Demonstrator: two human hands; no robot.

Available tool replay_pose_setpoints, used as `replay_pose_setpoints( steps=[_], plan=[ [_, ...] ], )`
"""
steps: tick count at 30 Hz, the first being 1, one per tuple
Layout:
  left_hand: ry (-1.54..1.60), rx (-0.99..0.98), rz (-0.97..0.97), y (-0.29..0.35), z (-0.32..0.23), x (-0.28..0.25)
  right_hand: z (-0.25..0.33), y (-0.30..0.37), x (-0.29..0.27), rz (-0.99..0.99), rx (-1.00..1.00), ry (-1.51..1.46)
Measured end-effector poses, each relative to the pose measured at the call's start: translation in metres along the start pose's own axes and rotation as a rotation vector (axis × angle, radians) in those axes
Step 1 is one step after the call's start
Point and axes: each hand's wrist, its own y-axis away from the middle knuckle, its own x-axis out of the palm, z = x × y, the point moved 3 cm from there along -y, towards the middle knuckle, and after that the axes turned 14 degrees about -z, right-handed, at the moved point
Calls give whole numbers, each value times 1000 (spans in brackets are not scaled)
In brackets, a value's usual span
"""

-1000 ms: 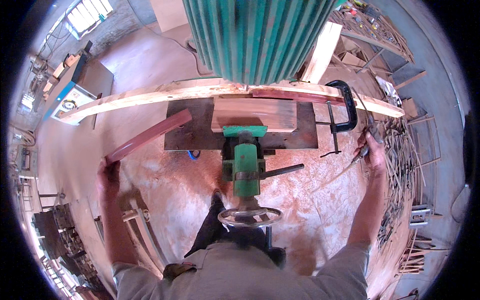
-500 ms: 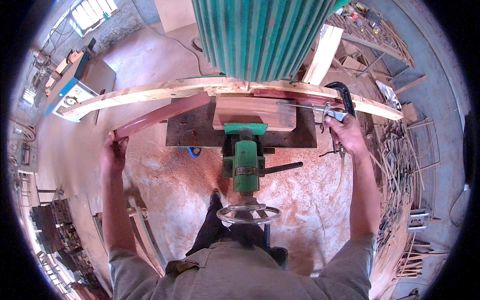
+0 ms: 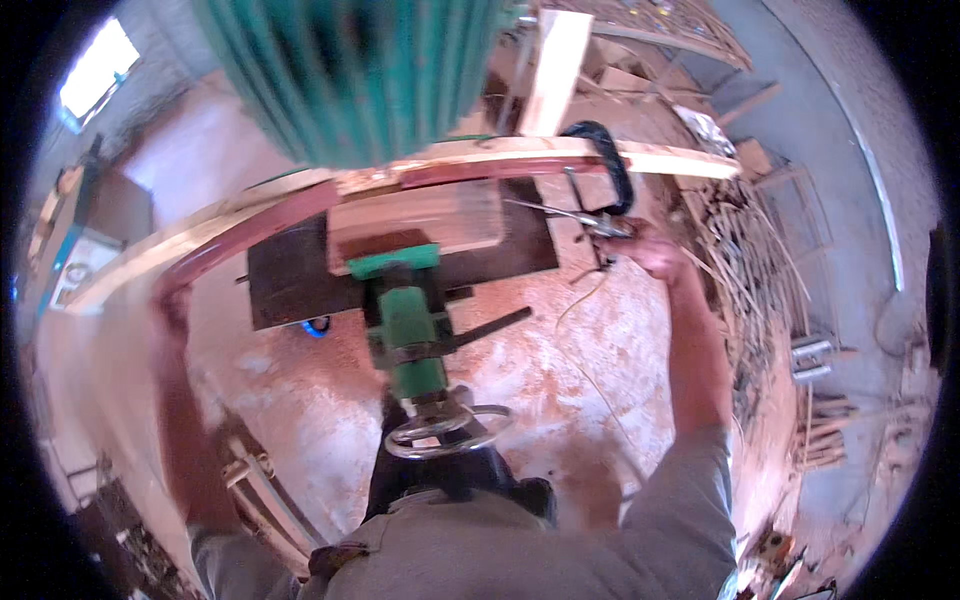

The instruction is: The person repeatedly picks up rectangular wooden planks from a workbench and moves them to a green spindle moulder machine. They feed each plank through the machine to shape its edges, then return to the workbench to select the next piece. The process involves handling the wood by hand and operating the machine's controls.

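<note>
My left hand (image 3: pixel 172 308), smeared by motion, is closed around the near left end of a reddish-brown wooden strip (image 3: pixel 255 230). The strip's far end reaches the pale wooden fence (image 3: pixel 455 152) beside a wooden block (image 3: pixel 415 218). That block lies on a dark machine table (image 3: pixel 290 275), with the green plate of a screw clamp (image 3: pixel 395 260) at its near side. On the right, my right hand (image 3: pixel 648 250) is wrapped around a silver air blow gun (image 3: pixel 612 226). Its long thin nozzle points left toward the block. Another reddish strip (image 3: pixel 500 170) lies along the fence.
A large green ribbed motor housing (image 3: pixel 350 80) hangs over the fence. A black C-clamp (image 3: pixel 618 165) grips the fence at right. Below the clamp are a metal handwheel (image 3: pixel 450 432) and a lever (image 3: pixel 490 328). Piles of thin wood offcuts (image 3: pixel 745 260) lie to the right.
The view has turned, shifting the machine leftward in the picture. The strip in my left hand now lies closer to the fence. My right hand still holds the blow gun.
</note>
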Motion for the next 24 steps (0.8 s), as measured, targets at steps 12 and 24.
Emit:
replay_pose_setpoints(
  steps=[12, 24],
  plan=[
    [-112, -151, -149, -36, 8, 11, -10, -4, 17, 181, 85, -66],
    [-52, -161, -145, -63, 37, 5, -64, -8, -14, 77, 110, -56]
  ],
)
